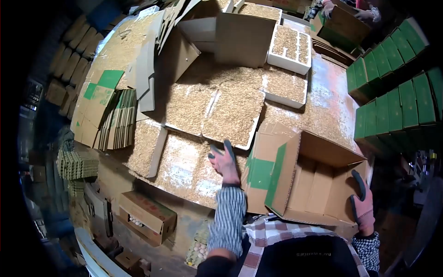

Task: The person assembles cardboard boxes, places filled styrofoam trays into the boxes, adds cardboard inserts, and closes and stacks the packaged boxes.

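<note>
The open cardboard carton [318, 187], set at the near edge of the worktable [326, 94], is apparently being steadied at its right wall by the half-open right hand [363, 207], while the wide-spread left hand [224, 164] is held to its left, near a husk-filled tray [253, 134], for which closed fingers would be needed in any grip.

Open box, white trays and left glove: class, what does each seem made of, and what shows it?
Open box: matt brown corrugated cardboard; its cut edge looks ridged.
White trays: probably foam plastic, dull; the thick pale walls suggest it.
Left glove: apparently fabric, matt pink; darker fingers suggest a rubbery coating.
</note>
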The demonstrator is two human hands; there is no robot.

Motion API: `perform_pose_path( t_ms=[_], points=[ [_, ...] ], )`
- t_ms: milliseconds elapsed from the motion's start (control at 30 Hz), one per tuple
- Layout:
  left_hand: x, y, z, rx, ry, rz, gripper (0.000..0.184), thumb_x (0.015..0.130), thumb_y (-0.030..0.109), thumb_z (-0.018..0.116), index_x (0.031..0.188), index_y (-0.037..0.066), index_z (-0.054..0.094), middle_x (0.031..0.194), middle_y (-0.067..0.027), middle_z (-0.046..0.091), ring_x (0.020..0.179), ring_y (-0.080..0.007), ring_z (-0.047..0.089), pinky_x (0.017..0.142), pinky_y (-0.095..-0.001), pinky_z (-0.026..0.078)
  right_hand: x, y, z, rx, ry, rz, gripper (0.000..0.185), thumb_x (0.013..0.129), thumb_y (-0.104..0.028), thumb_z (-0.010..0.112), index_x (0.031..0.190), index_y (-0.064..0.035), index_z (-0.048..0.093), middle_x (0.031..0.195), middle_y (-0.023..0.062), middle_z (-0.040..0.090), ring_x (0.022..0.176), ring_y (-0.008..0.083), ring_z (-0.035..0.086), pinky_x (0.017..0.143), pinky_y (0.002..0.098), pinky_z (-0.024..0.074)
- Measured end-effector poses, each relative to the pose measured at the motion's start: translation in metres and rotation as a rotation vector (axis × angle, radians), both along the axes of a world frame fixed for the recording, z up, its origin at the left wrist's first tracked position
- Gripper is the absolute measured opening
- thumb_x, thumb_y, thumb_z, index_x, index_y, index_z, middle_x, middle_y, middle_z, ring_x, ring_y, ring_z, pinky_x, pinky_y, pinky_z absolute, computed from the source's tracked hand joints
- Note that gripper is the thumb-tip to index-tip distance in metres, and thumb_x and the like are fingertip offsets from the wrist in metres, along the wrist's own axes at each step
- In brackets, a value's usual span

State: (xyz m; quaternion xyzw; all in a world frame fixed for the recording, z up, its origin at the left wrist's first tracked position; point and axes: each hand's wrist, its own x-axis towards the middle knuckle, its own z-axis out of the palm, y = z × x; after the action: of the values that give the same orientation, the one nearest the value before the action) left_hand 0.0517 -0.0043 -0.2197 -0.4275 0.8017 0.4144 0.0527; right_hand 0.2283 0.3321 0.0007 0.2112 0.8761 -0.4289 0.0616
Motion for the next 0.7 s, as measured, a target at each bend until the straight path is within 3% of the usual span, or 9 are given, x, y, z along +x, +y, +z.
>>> perform_pose_path(
  t_ms=[67, 200, 267, 333, 467, 533, 567, 633, 700],
  points=[
    [-0.036, 0.02, -0.054, 0.02, 0.177, 0.161, 0.081, 0.09, 0.043, 0.065, 0.151, 0.008, 0.024, 0.148, -0.0281, 0.029, 0.135, -0.0405, 0.033, 0.112, -0.0441, 0.029, 0.013, 0.015, -0.018, 0.148, 0.009, 0.052, 0.064, 0.073, 0.007, 0.049, 0.136, -0.0027, 0.049, 0.136, 0.0168, 0.053, 0.13, 0.0296, 0.046, 0.11, 0.0334, 0.0319],
    [-0.049, 0.049, -0.033, 0.537, 0.893, 0.505, 0.091, 0.081, 0.021, 0.077, 0.151, 0.013, 0.021, 0.145, -0.013, 0.038, 0.125, -0.0274, 0.045, 0.104, -0.0428, 0.042, 0.017, 0.01, -0.017, 0.136, 0.02, -0.011, 0.064, 0.072, 0.002, 0.05, 0.136, -0.0009, 0.049, 0.132, 0.0167, 0.056, 0.126, 0.0281, 0.05, 0.108, 0.0324, 0.0351],
    [-0.038, 0.025, -0.01, 0.899, 0.925, 0.512, 0.082, 0.082, 0.017, 0.071, 0.15, 0.014, 0.026, 0.139, -0.0134, 0.043, 0.119, -0.0288, 0.049, 0.098, -0.0438, 0.046, 0.028, 0.022, -0.017, 0.147, 0.033, -0.054, 0.063, 0.072, 0.0, 0.051, 0.135, -0.0001, 0.049, 0.131, 0.0169, 0.057, 0.124, 0.0275, 0.051, 0.107, 0.0321, 0.0364],
    [-0.033, -0.006, 0.002, 1.022, 0.818, 0.291, 0.066, 0.083, 0.027, 0.055, 0.144, 0.01, 0.035, 0.126, -0.0143, 0.054, 0.109, -0.0312, 0.057, 0.095, -0.0438, 0.049, 0.04, 0.037, -0.008, 0.149, 0.042, -0.106, 0.063, 0.072, 0.0, 0.051, 0.135, 0.0002, 0.049, 0.131, 0.0179, 0.056, 0.125, 0.028, 0.051, 0.108, 0.0324, 0.0369],
    [-0.013, -0.063, 0.058, 1.327, 0.735, -0.029, 0.062, 0.088, 0.035, 0.053, 0.141, 0.006, 0.039, 0.138, -0.017, 0.049, 0.121, -0.0313, 0.054, 0.103, -0.045, 0.045, 0.054, 0.043, -0.023, 0.18, 0.138, -0.112, 0.065, 0.074, 0.007, 0.049, 0.137, -0.0065, 0.049, 0.131, 0.0202, 0.055, 0.124, 0.0318, 0.051, 0.107, 0.0352, 0.0378],
    [-0.006, -0.073, 0.125, 1.515, 0.649, -0.133, 0.059, 0.092, 0.03, 0.052, 0.141, 0.002, 0.037, 0.134, -0.0164, 0.052, 0.118, -0.0299, 0.055, 0.105, -0.0431, 0.044, 0.052, 0.04, -0.066, 0.234, 0.13, -0.217, 0.065, 0.075, 0.006, 0.051, 0.138, -0.0099, 0.049, 0.133, 0.0202, 0.053, 0.124, 0.0337, 0.05, 0.107, 0.037, 0.0379],
    [-0.011, -0.082, 0.135, 1.296, 0.67, -0.295, 0.058, 0.094, 0.031, 0.051, 0.141, 0.001, 0.037, 0.135, -0.0172, 0.051, 0.118, -0.0298, 0.056, 0.104, -0.0434, 0.045, 0.037, 0.025, -0.056, 0.165, 0.207, -0.181, 0.066, 0.074, 0.005, 0.05, 0.139, -0.0104, 0.048, 0.134, 0.0206, 0.052, 0.126, 0.0349, 0.049, 0.108, 0.037, 0.0366],
    [-0.01, -0.07, 0.203, 1.527, 0.523, -0.451, 0.053, 0.099, 0.033, 0.044, 0.139, -0.001, 0.037, 0.137, -0.0193, 0.05, 0.121, -0.029, 0.056, 0.102, -0.0424, 0.048, 0.005, 0.003, -0.052, 0.077, 0.324, -0.068, 0.073, 0.073, 0.002, 0.049, 0.144, -0.0138, 0.042, 0.144, 0.0235, 0.042, 0.132, 0.0376, 0.041, 0.111, 0.0373, 0.0328],
    [-0.003, -0.044, 0.239, 1.461, 0.624, -0.801, 0.048, 0.1, 0.029, 0.044, 0.137, -0.001, 0.041, 0.136, -0.0194, 0.051, 0.122, -0.0276, 0.055, 0.1, -0.0418, 0.049, -0.027, -0.037, -0.021, 0.159, 0.122, -0.161, 0.075, 0.075, 0.001, 0.051, 0.146, -0.0183, 0.039, 0.147, 0.0272, 0.035, 0.127, 0.0444, 0.044, 0.107, 0.0383, 0.0386]
  ],
)
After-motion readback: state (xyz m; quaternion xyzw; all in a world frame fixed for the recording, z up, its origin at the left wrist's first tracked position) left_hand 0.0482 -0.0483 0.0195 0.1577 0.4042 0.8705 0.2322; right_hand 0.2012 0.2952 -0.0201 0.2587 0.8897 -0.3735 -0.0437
